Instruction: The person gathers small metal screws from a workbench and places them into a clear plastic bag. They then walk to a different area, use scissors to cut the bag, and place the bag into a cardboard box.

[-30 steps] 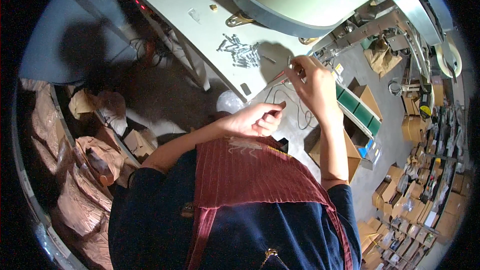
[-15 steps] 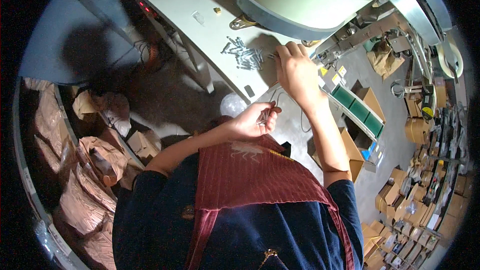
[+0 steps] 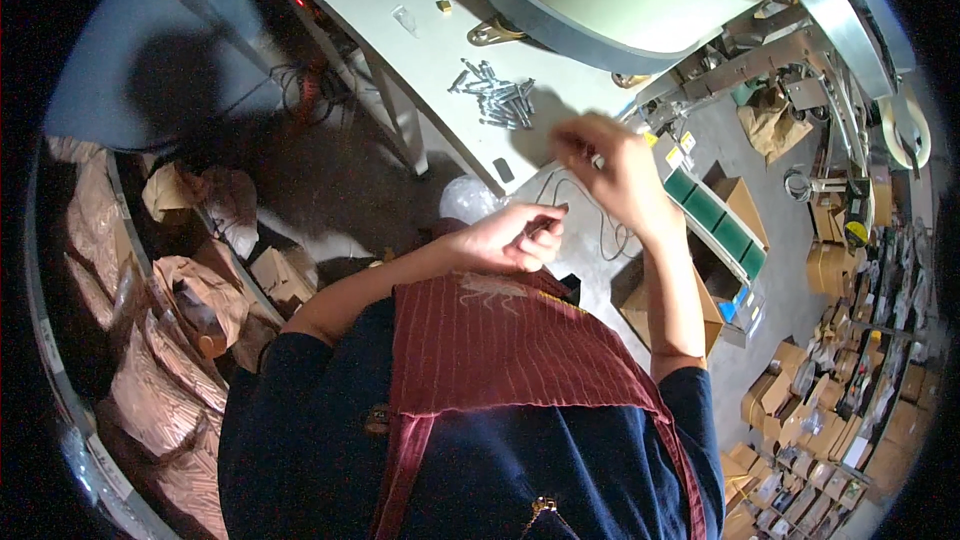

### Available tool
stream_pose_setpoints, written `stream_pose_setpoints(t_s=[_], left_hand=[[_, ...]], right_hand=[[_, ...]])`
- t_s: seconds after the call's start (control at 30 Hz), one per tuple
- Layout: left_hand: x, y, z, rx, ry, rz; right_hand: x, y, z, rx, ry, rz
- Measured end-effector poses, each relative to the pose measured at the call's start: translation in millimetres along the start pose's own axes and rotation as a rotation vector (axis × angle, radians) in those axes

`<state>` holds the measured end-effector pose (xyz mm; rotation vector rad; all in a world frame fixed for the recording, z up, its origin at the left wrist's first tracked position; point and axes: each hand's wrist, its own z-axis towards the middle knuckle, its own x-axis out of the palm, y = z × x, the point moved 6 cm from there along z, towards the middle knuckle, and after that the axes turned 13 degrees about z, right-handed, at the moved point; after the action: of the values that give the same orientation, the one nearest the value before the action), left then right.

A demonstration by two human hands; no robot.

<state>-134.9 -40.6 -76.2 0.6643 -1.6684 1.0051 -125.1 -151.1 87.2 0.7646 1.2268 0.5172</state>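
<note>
A pile of small, slim silver metal pieces (image 3: 497,95) lies on the white tabletop (image 3: 400,55). My left hand (image 3: 515,238) is held palm up in front of the table's near corner, its fingers curled closed over a few such pieces, which now show only as a dark patch by the fingertips. My right hand (image 3: 625,175) is over the table's right edge, to the right of the pile. Its fingers are bent and blurred by motion, and whatever is between them is hidden.
A large cream bowl with a grey rim (image 3: 590,52) stands on the table's far side. Near it lie a small brass-coloured block (image 3: 444,6) and a clear plastic piece (image 3: 404,20). At right is a green conveyor belt (image 3: 715,225) by open cartons (image 3: 690,305). Brown-wrapped bundles (image 3: 165,380) fill the left.
My right hand has drawn back from beside the pile, toward me and to the right. The left hand's fingers have closed further over the pieces.
</note>
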Motion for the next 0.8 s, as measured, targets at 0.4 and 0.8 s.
stream_pose_setpoints(t_s=[0.4,0.8], left_hand=[[-15,0,-12,0.015,-0.024,-0.235],[-24,-2,1,0.071,0.001,-0.307]], right_hand=[[12,-6,38,-0.359,-0.108,-0.132],[11,-3,21,-0.319,0.024,-0.343]])
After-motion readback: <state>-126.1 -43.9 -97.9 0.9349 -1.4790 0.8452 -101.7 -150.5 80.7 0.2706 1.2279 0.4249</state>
